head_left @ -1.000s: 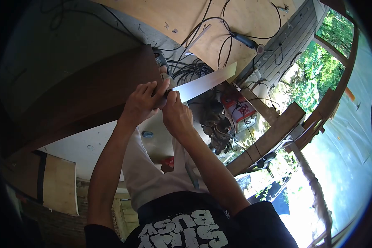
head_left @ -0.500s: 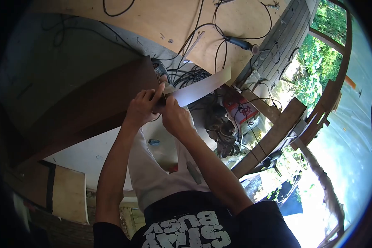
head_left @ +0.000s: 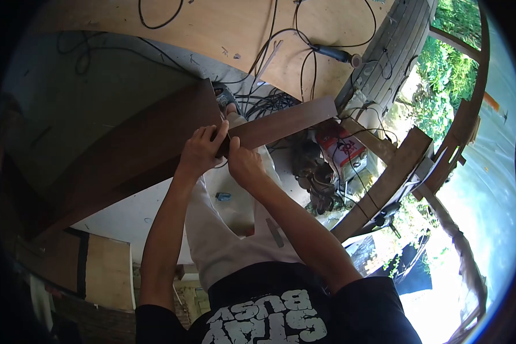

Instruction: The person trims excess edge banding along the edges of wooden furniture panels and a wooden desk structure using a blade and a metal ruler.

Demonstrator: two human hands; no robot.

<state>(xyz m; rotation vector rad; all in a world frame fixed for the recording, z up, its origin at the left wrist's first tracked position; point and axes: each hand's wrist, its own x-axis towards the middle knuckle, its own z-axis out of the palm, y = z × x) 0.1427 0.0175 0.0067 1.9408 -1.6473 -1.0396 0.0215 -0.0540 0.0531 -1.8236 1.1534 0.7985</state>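
A flat brown strip reaches out to the right from between my hands, its far end over the clutter by the bench. My right hand is closed on the strip's near end, thumb on top. Close beside it, my left hand has its fingers curled at the corner where the strip meets a large brown panel. What lies under those fingers is partly hidden. The panel slants away to the lower left, its narrow edge facing me.
A wooden tabletop carries black cables and a corded tool. Coiled cable lies on the floor. To the right are a red tin and a wooden beam. A small blue object rests between my legs.
The strip has tilted, so its bright glare is gone and its brown face shows; its far end sits slightly further right. Both hands keep their places at the panel's corner.
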